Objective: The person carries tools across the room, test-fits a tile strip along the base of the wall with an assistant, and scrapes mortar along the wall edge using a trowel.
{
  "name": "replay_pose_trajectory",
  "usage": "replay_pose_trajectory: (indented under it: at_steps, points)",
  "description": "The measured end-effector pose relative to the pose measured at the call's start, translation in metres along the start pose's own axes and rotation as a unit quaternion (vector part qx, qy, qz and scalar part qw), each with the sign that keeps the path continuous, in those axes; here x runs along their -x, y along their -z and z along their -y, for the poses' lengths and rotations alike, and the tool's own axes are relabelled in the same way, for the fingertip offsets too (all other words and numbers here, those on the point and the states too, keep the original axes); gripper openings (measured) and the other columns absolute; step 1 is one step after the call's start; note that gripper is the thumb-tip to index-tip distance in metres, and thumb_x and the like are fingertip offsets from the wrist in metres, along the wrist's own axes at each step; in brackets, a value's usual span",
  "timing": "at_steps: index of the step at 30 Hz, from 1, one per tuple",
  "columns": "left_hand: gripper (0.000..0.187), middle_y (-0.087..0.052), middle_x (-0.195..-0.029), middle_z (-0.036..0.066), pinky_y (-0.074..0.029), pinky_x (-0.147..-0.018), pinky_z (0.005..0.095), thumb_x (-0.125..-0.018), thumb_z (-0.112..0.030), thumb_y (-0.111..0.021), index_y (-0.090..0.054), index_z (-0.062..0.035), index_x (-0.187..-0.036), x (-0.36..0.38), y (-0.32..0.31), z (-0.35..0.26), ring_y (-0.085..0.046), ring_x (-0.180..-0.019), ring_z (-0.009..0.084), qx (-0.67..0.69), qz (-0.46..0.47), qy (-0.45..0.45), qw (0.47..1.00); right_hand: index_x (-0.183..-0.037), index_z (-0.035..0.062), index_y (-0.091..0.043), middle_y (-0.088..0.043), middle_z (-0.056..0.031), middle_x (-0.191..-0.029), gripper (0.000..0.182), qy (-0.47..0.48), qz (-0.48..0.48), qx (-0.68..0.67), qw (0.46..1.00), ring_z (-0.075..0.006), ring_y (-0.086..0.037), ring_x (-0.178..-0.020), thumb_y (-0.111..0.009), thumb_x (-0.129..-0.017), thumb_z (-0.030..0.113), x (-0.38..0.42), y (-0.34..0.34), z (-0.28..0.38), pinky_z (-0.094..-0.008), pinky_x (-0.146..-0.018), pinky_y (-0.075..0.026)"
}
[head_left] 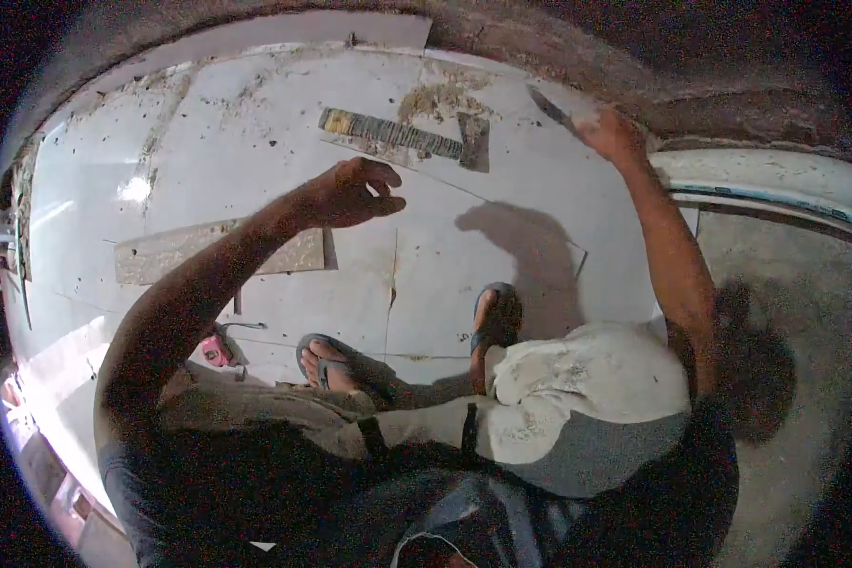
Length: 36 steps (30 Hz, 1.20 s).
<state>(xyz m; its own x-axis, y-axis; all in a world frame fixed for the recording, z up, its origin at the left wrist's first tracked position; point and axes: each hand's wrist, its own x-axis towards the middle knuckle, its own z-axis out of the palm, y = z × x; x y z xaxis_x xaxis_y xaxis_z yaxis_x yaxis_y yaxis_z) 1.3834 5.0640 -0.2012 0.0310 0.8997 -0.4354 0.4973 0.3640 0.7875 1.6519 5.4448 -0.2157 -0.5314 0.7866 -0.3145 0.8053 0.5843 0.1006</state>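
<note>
My right hand is closed around a narrow, dark-bladed hand tool, close to the base of the wall at the upper right. The blade points up and to the left; its exact kind is not clear. My left hand hovers above the white tiled floor with its fingers loosely bent and apart, holding nothing. Just beyond it lies a long strip with ridged grey-and-tan material, a dark flat piece at its right end. Beige mortar crumbs are scattered behind that strip.
A beige patterned tile strip lies under my left forearm. Near my sandalled feet is a pink tape measure. A rough wall borders the far side, with a white ledge at right. Debris dots the tiles.
</note>
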Motion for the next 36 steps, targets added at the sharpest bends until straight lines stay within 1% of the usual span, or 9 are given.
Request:
replay_pose_trajectory:
  at_steps: [6,9,10,14,18,21,25,30,36]
  points:
    - [0.043,-0.067,-0.101,0.013,-0.053,-0.074,0.0329,-0.084,-0.031,-0.071,-0.06,-0.002,-0.114,0.003,-0.003,0.005,-0.066,-0.081,0.0179,0.019,-0.024,-0.024,0.999,-0.125,0.0085,-0.057,-0.059,-0.0181,-0.123,0.066,0.031,0.053,0.05,0.997,-0.0348,-0.055,-0.116,-0.063,-0.079,0.056,0.045,0.039,0.037,-0.0446,-0.097,-0.044]
    - [0.045,-0.066,-0.102,0.012,-0.054,-0.073,0.0322,-0.083,-0.032,-0.072,-0.06,-0.0024,-0.115,-0.001,-0.003,-0.003,-0.065,-0.079,0.0166,0.017,-0.004,-0.011,1.0,-0.127,0.0086,-0.055,-0.056,-0.0181,-0.127,0.069,-0.045,0.029,0.063,0.997,-0.0352,-0.054,-0.117,-0.064,-0.077,0.055,0.031,0.029,0.019,-0.0457,-0.1,-0.042]
    - [0.046,-0.065,-0.102,0.012,-0.054,-0.072,0.032,-0.083,-0.032,-0.073,-0.059,-0.0025,-0.115,-0.003,-0.001,-0.01,-0.065,-0.079,0.0162,0.01,0.01,0.002,1.0,-0.129,0.0082,-0.053,-0.055,-0.0178,-0.129,0.07,0.026,-0.002,0.026,0.999,-0.0356,-0.054,-0.118,-0.064,-0.077,0.054,0.016,-0.001,0.005,-0.0466,-0.099,-0.042]
    - [0.047,-0.066,-0.106,0.018,-0.052,-0.087,0.0373,-0.084,-0.035,-0.069,-0.061,0.0016,-0.113,-0.001,0.011,-0.028,-0.064,-0.101,0.0257,-0.007,-0.025,-0.053,0.998,-0.126,0.0094,-0.057,-0.056,-0.018,-0.128,0.066,-0.023,0.001,-0.01,1.0,-0.0359,-0.053,-0.118,-0.063,-0.077,0.054,0.025,0.0,-0.009,-0.0465,-0.1,-0.042]
    - [0.049,-0.065,-0.108,0.018,-0.051,-0.088,0.0375,-0.084,-0.037,-0.069,-0.061,0.0014,-0.113,-0.009,0.01,-0.023,-0.064,-0.101,0.0261,-0.059,-0.009,-0.051,0.997,-0.124,0.0082,-0.058,-0.056,-0.02,-0.126,0.061,0.034,0.023,0.017,0.999,-0.0368,-0.053,-0.118,-0.059,-0.082,0.053,-0.001,-0.006,-0.009,-0.0464,-0.1,-0.041]
    - [0.05,-0.065,-0.102,0.013,-0.053,-0.076,0.0317,-0.082,-0.037,-0.072,-0.059,-0.0034,-0.116,-0.003,0.008,-0.024,-0.064,-0.089,0.0196,-0.037,-0.004,-0.002,0.999,-0.126,0.0048,-0.054,-0.056,-0.0227,-0.124,0.065,-0.069,0.068,-0.012,0.995,-0.038,-0.052,-0.119,-0.057,-0.083,0.053,0.042,0.023,0.031,-0.0455,-0.099,-0.042]
    - [0.051,-0.065,-0.104,0.014,-0.053,-0.076,0.0319,-0.082,-0.04,-0.072,-0.06,-0.0046,-0.116,0.0,0.003,-0.006,-0.064,-0.089,0.019,-0.012,-0.02,-0.024,0.999,-0.125,0.0025,-0.054,-0.06,-0.0216,-0.119,0.067,-0.054,-0.008,0.004,0.999,-0.039,-0.056,-0.113,-0.057,-0.081,0.054,0.025,-0.005,-0.005,-0.0453,-0.096,-0.044]
    - [0.048,-0.066,-0.103,0.016,-0.053,-0.083,0.0363,-0.082,-0.039,-0.07,-0.061,0.0008,-0.108,-0.015,-0.017,-0.01,-0.065,-0.095,0.0239,-0.029,0.007,-0.05,0.998,-0.116,0.009,-0.063,-0.063,-0.0194,-0.113,0.058,0.032,-0.034,-0.027,0.999,-0.0346,-0.061,-0.106,-0.058,-0.082,0.055,0.034,0.005,0.102,-0.0459,-0.09,-0.048]
    - [0.047,-0.065,-0.109,0.015,-0.05,-0.089,0.0366,-0.082,-0.039,-0.07,-0.062,-0.0014,-0.11,-0.025,-0.023,0.0,-0.063,-0.1,0.0236,-0.042,0.032,-0.05,0.997,-0.116,0.0106,-0.063,-0.062,-0.0197,-0.116,0.055,0.046,-0.002,-0.096,0.994,-0.0357,-0.059,-0.109,-0.056,-0.084,0.054,0.015,-0.018,0.125,-0.0453,-0.093,-0.047]
